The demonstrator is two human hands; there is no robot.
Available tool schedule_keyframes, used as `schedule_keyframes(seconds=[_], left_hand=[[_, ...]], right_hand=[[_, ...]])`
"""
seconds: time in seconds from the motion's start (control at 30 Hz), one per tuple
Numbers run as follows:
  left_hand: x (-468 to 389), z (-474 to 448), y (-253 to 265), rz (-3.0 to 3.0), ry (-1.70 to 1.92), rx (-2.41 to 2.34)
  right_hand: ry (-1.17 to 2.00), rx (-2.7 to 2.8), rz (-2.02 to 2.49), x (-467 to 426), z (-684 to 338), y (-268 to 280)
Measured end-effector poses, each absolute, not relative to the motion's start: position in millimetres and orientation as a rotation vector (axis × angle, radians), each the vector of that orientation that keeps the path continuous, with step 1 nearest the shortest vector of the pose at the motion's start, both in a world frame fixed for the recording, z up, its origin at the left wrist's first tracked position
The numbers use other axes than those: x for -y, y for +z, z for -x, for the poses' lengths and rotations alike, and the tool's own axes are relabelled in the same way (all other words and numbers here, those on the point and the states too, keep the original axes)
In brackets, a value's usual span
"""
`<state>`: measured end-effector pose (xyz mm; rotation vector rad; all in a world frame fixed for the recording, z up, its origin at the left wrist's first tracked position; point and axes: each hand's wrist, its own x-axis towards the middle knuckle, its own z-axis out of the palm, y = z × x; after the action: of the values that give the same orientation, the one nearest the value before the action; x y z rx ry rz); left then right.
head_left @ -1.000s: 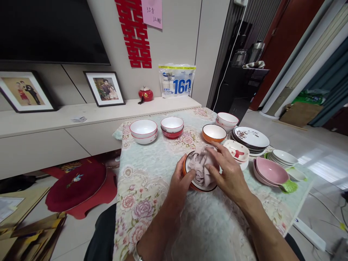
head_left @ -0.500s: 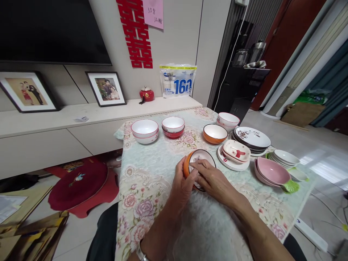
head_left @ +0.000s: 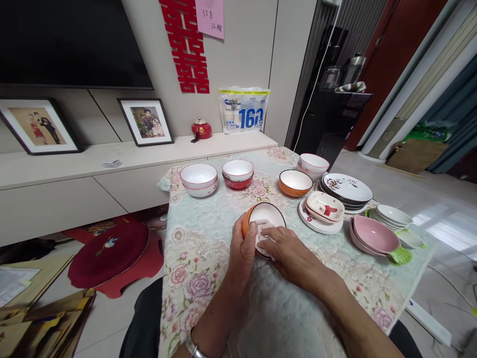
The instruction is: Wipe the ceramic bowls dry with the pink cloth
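Note:
An orange bowl [head_left: 274,215] with a white inside and dark rim is tilted toward me above the table's near middle. My left hand [head_left: 243,244] grips its left side, thumb over the rim. Inside the bowl, my right hand [head_left: 288,248] presses a thin white cloth or tissue [head_left: 263,227] against the inner wall with bent fingers. Part of the white piece is hidden under those fingers. A second orange bowl [head_left: 295,183] stands upright farther back.
Stacked white bowls [head_left: 199,179] and red-and-white bowls [head_left: 237,174] stand back left. At right are dark-rimmed plates [head_left: 348,188], a snowman-patterned dish [head_left: 325,206], pink bowls [head_left: 374,234] and small white bowls [head_left: 393,215]. A low cabinet [head_left: 149,161] runs behind the table.
Both hands and the held bowl have shifted slightly left. My right fingers have spread over the white piece, and my left thumb has moved to the rim.

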<state>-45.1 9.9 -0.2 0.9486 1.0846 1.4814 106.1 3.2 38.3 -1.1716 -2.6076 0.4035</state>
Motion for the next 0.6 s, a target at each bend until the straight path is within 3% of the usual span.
schedule_keyframes(seconds=[0.13,0.4,0.5,0.6], left_hand=[[-15,46,-2,-0.895,1.472,-1.135],[-6,34,-1,-0.867,1.461,-0.937],[-6,36,2,-0.851,1.496,-0.964],[-8,39,3,-0.833,1.510,-0.960]], right_hand=[[0.209,2.602,1.227,-4,-101,30],[0.548,2.102,1.027,0,-83,20],[0.613,2.277,0.950,-3,-87,25],[0.478,2.498,0.992,-7,-96,33]])
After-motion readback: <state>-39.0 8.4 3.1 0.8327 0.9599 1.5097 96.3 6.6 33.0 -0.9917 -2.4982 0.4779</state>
